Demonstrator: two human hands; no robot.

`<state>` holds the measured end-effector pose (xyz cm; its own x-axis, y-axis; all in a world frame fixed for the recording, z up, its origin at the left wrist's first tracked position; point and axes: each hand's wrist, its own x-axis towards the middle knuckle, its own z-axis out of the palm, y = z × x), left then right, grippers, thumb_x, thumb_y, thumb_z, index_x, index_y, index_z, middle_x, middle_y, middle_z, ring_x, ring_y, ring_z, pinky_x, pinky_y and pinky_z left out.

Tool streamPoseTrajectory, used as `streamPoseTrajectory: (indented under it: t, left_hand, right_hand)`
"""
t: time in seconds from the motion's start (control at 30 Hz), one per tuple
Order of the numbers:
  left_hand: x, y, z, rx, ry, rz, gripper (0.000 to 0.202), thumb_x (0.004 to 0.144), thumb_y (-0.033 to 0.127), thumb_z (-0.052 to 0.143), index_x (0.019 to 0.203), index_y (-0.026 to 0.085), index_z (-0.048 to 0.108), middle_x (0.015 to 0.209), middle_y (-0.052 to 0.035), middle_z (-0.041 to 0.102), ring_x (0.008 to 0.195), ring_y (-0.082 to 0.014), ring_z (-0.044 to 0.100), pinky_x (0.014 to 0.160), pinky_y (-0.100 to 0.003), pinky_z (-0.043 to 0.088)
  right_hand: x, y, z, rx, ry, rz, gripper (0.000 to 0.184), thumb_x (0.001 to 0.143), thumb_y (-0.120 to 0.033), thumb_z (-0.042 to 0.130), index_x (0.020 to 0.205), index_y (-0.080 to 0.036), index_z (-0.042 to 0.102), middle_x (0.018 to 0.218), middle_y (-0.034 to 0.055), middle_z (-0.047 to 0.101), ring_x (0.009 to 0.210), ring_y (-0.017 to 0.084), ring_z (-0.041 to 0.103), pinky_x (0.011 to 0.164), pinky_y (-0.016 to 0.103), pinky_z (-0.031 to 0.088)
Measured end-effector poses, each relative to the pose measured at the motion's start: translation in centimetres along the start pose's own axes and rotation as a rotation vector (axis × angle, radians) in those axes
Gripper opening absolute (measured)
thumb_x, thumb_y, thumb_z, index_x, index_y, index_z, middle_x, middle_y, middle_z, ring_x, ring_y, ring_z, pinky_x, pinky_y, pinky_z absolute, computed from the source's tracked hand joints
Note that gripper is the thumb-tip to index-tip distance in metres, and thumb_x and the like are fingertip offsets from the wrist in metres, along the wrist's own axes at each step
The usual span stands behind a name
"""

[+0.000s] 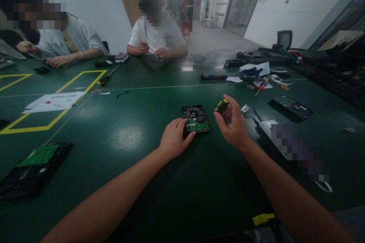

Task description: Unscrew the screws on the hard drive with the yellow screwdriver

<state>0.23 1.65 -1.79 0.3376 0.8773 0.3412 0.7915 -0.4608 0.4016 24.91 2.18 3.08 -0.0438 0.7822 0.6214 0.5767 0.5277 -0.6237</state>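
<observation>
A black hard drive lies on the green table in front of me, its green circuit board facing up at the near end. My left hand rests on the drive's near left corner, fingers curled over its edge and holding it down. My right hand is closed around a screwdriver with a yellow and black handle. The screwdriver's shaft slants down toward the drive's right side; its tip is too thin to make out.
Another hard drive lies to the right, one more at the near left. Tools, a dark screwdriver and papers clutter the far right. Two people sit across the table, one working with their hands. Yellow tape frames a paper sheet.
</observation>
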Motion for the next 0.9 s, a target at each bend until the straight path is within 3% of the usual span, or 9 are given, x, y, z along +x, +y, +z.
streamPoseTrajectory:
  t: [0.1, 0.23, 0.57, 0.9]
  left_hand:
    - [0.00, 0.03, 0.01, 0.008, -0.001, -0.005, 0.054, 0.096, 0.053, 0.055, 0.139, 0.019, 0.052, 0.137, -0.0147, 0.063, 0.132, -0.0335, 0.055, 0.110, -0.055, 0.047]
    - [-0.03, 0.01, 0.02, 0.007, 0.013, -0.006, 0.054, 0.096, 0.052, 0.056, 0.138, 0.020, 0.053, 0.137, -0.0144, 0.063, 0.130, -0.0334, 0.056, 0.109, -0.054, 0.048]
    - [-0.02, -0.11, 0.18, 0.001, 0.006, -0.011, 0.057, 0.096, 0.055, 0.054, 0.140, 0.019, 0.052, 0.138, -0.0144, 0.062, 0.132, -0.0335, 0.055, 0.110, -0.054, 0.047]
    - [-0.07, -0.17, 0.09, 0.001, -0.008, -0.029, 0.060, 0.095, 0.056, 0.056, 0.141, 0.019, 0.051, 0.140, -0.0152, 0.061, 0.134, -0.0346, 0.054, 0.112, -0.055, 0.046]
  right_hand:
    - [-0.18, -0.04, 0.19, 0.128, -0.024, 0.058, 0.063, 0.094, -0.031, 0.064, 0.149, -0.034, 0.034, 0.121, 0.0070, 0.070, 0.067, 0.016, 0.070, 0.060, 0.035, 0.064]
    - [-0.31, -0.07, 0.56, 0.256, 0.001, 0.105, 0.060, 0.094, -0.030, 0.064, 0.145, -0.034, 0.033, 0.114, 0.0043, 0.071, 0.056, 0.012, 0.066, 0.048, 0.029, 0.060]
    - [-0.39, 0.62, 0.79, 0.246, 0.001, 0.086, 0.070, 0.093, -0.031, 0.068, 0.152, -0.039, 0.032, 0.108, 0.0027, 0.067, 0.071, 0.016, 0.070, 0.055, 0.031, 0.064]
    - [-0.37, 0.41, 0.76, 0.264, -0.003, 0.101, 0.066, 0.093, -0.034, 0.068, 0.150, -0.039, 0.034, 0.100, -0.0002, 0.066, 0.061, 0.014, 0.066, 0.049, 0.030, 0.061]
